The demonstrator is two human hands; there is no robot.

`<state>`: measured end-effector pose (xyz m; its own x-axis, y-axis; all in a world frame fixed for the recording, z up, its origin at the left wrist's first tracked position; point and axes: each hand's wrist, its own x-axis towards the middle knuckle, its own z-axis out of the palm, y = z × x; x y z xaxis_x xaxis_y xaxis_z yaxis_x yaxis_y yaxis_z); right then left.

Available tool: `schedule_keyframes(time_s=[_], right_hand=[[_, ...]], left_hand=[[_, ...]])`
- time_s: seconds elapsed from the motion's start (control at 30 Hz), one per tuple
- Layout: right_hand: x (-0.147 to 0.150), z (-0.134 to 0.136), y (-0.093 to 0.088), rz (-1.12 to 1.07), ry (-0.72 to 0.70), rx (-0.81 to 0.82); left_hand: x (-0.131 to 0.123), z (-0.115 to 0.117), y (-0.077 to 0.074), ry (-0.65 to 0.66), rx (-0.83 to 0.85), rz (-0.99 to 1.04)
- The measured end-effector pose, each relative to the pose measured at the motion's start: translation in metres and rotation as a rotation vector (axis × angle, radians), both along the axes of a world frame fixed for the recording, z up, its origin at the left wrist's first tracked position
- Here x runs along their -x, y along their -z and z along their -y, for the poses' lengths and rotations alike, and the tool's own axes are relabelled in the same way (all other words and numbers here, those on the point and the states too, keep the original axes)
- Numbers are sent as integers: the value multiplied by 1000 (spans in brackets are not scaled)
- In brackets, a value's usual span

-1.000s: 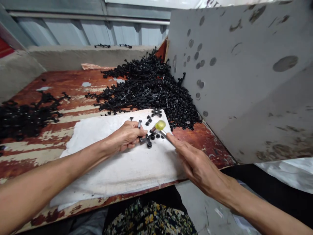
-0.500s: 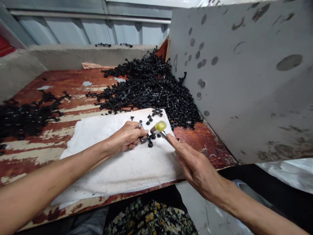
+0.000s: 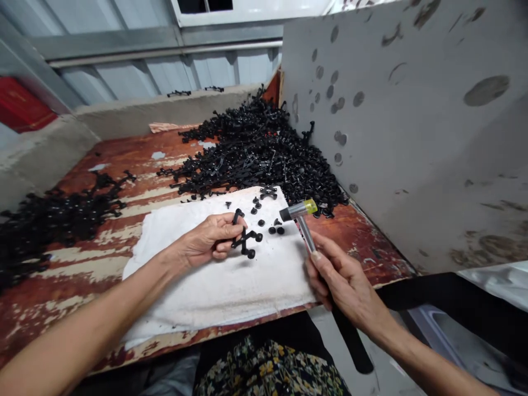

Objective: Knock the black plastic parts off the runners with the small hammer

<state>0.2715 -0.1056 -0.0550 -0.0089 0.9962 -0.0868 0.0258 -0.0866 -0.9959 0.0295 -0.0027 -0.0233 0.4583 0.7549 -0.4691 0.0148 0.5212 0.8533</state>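
Between the thumb and fingers of my left hand (image 3: pixel 212 236) is a black branched bracket (image 3: pixel 244 237) with round knobs at its ends, held just above a white cloth (image 3: pixel 185 297). My right hand (image 3: pixel 340 275) is wrapped round the shaft of a mallet (image 3: pixel 304 228). The mallet's head has a black face on the left and a yellow face on the right, and it is raised to the right of the bracket, apart from it. Several small black round-headed plugs (image 3: pixel 276 230) lie on the cloth between the hands. Near the cloth's far corner sits another black bracket (image 3: pixel 268 192).
A large heap of black parts (image 3: pixel 256 151) covers the back of the worn red table (image 3: pixel 82 264). A smaller pile (image 3: pixel 61 214) lies at the left. On the right stands a grey spotted panel (image 3: pixel 396 143). Two brackets rest on the concrete ledge (image 3: pixel 127 113) behind.
The mallet has lifted away from the bracket, up and to the right. My left hand has raised the bracket and turned it, so its branching arms show. The camera view has shifted slightly.
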Motion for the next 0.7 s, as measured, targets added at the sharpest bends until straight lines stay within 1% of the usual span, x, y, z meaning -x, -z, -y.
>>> schedule_keyframes(time_s=[0.07, 0.1, 0.27, 0.37, 0.43, 0.5, 0.6, 0.7], right_hand=[[3, 2, 5, -127, -3, 98], [3, 3, 7, -157, 2, 115], [4, 4, 13, -186, 13, 106], [3, 4, 13, -198, 18, 97], [2, 4, 12, -214, 23, 103], [2, 4, 11, -223, 25, 112], [2, 3, 11, -230, 24, 116], [2, 3, 12, -241, 17, 101]], left_hand=[[5, 2, 0, 16, -33, 14], [6, 3, 0, 17, -63, 4], [6, 9, -9, -23, -328, -108], [7, 19, -15, -69, -542, -248], [6, 28, -19, -114, -714, -377], [3, 37, -21, -148, -840, -501], [1, 49, -21, -180, -927, -626], [2, 54, -19, -194, -1005, -656]])
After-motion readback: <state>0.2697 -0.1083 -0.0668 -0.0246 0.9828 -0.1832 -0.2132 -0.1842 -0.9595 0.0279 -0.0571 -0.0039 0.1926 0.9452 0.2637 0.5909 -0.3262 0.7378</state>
